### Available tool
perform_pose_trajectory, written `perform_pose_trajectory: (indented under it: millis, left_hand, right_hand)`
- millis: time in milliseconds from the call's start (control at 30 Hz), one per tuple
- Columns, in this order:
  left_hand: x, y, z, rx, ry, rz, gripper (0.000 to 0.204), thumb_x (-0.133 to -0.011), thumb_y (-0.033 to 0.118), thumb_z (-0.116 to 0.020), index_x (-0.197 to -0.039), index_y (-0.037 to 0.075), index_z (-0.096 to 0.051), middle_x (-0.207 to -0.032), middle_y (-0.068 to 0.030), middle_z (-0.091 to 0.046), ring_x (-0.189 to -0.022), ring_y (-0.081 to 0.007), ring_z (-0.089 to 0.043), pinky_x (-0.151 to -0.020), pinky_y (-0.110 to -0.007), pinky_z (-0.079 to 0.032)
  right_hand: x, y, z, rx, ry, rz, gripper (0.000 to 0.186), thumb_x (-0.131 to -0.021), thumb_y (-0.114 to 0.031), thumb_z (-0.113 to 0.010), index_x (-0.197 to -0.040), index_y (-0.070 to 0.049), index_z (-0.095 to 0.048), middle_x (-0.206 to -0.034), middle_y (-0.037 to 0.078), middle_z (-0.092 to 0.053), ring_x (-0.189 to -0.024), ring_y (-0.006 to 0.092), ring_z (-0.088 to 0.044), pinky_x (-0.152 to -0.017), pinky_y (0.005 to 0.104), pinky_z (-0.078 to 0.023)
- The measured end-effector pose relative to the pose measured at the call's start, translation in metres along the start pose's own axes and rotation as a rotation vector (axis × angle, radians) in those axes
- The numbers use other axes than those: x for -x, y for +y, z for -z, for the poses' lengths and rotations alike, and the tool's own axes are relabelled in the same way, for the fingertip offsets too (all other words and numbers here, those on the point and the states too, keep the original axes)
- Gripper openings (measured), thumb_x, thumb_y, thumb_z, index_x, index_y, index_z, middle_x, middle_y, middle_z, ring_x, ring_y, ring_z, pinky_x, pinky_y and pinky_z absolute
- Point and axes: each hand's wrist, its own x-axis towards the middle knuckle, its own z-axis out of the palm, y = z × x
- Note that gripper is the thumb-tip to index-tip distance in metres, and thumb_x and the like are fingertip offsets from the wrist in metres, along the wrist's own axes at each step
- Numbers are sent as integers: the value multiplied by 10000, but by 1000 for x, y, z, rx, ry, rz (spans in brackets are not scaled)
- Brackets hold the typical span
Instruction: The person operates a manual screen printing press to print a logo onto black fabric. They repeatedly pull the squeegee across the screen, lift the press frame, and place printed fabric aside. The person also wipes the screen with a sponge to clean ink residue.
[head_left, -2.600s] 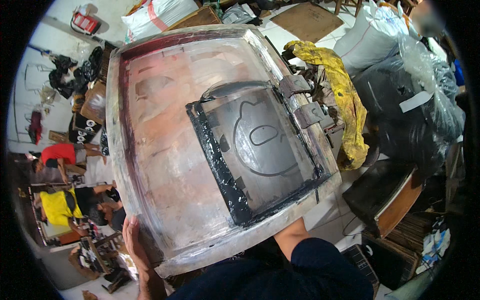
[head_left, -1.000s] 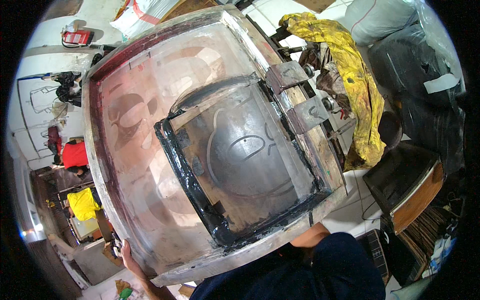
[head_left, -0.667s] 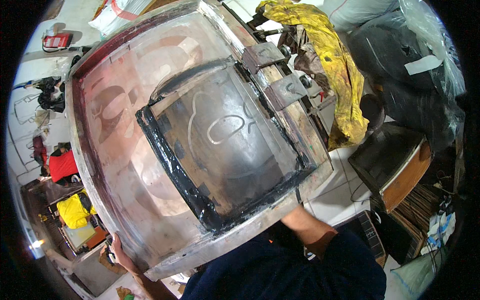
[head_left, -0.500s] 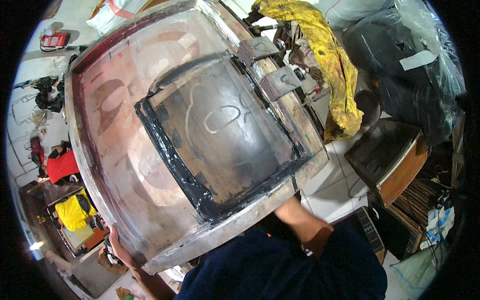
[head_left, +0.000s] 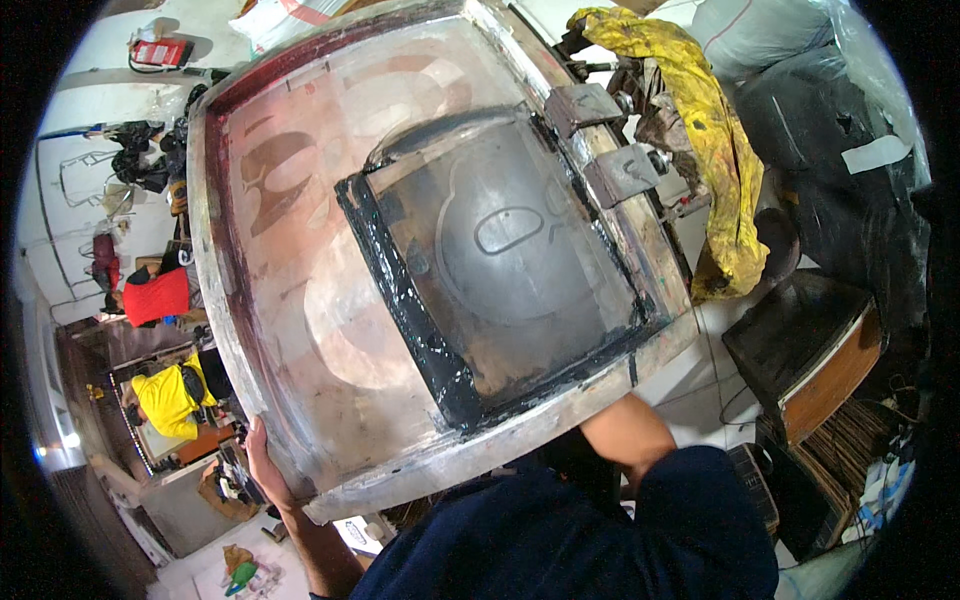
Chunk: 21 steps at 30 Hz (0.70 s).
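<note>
A large screen-printing frame (head_left: 330,300) fills the middle of the view, tilted in front of me. Its mesh is stained pink and grey, with a dark rectangular area (head_left: 515,225) bordered by black, ink-smeared tape. At the frame's lower left corner, my left hand (head_left: 266,470) grips the wooden edge. My right forearm (head_left: 630,432) reaches beneath the lower right edge, so the right hand and its fingers are hidden. Two metal clamps (head_left: 583,108) sit along the frame's right side.
Beyond the clamps hangs a stained yellow cloth (head_left: 728,190). Black plastic-wrapped bundles (head_left: 820,140) and a dark box-like stand (head_left: 800,335) are at the right. Two people, in a red shirt (head_left: 157,296) and a yellow shirt (head_left: 168,400), are at the far left.
The frame has shifted rightward in the view, along with its surroundings. More of both people at the left shows. My left hand stays on the frame's corner, and the reflection on the dark area has changed.
</note>
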Motion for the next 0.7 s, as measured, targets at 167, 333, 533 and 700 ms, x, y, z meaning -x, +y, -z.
perform_pose_trajectory:
  millis: [167,333,533,700]
  left_hand:
    - [-5,-12,6,21,-52,32,349,-1009,300,-605,-1218,28,-669,-1113,-62,-678,-1012,-194,-638,-930,-347,-497]
    - [-16,-24,4,-46,-50,112,460,-1017,416,-563,-1228,16,-650,-1100,-85,-702,-968,-206,-674,-872,-357,-539]
    - [-31,-48,-3,-157,-277,7,545,-1007,407,-607,-1353,-13,-582,-1173,-105,-662,-1051,-210,-625,-942,-340,-487]
    - [-71,-142,-16,-560,-441,93,632,-1088,449,-461,-1376,-107,-545,-1318,-225,-610,-1212,-304,-570,-1025,-414,-444]
  right_hand:
    - [-6,-5,2,17,12,13,431,-972,-315,-705,-1293,-33,-651,-1238,93,-693,-1167,234,-657,-1080,400,-497]
    - [-7,-13,-12,-2,14,45,429,-970,-312,-709,-1289,-31,-655,-1233,93,-695,-1164,233,-657,-1078,397,-498]
    - [-10,-41,14,-122,-100,23,427,-966,-309,-715,-1284,-28,-659,-1227,93,-698,-1162,232,-658,-1076,394,-499]
    - [141,-88,116,388,-424,-351,510,-910,-272,-782,-1318,-1,-642,-1284,109,-682,-1182,229,-653,-1085,382,-490]
